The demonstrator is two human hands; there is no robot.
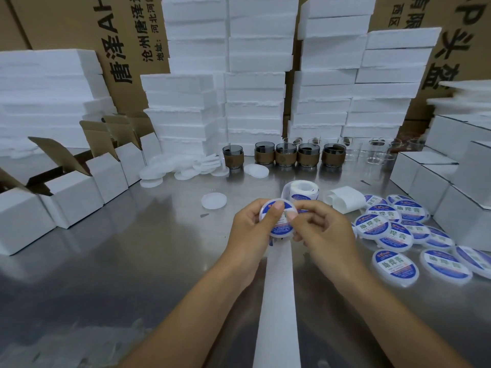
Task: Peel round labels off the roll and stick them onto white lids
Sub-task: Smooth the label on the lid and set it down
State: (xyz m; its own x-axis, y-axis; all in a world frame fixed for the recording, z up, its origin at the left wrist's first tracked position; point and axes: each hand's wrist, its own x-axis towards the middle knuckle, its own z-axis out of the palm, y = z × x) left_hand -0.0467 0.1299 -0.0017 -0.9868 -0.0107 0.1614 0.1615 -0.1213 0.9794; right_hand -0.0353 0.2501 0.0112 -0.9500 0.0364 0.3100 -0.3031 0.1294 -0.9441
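**Label going down on the lid, both thumbs pressing**

From my remote seat I see both hands meeting over the middle of the steel table (119,261). My left hand (249,227) grips the white lid (276,201) by its left edge, fingers curled behind it and the thumb flat across the blue round label (283,228). My right hand (321,227) holds the lid's right side, its thumb tip pressing on the label and the other fingers curled underneath. The lid is off the table, just in front of the label roll (301,191). The bare backing strip (277,293) trails from under the hands towards me.

I judge this to be the smoothing step. The risks:

- If I press the middle before the edges settle, a crease or bubble may get trapped.
- I cannot tell whether the label sits centred, since my thumbs cover much of it; an off-centre one would overhang the rim.
- The backing strip runs right under my wrists, so a careless move could drag the roll.
- The labelled lids (393,229) lie crowded to my right, so setting this one down carelessly could knock them about.

A bare lid (214,201) waits to the left.
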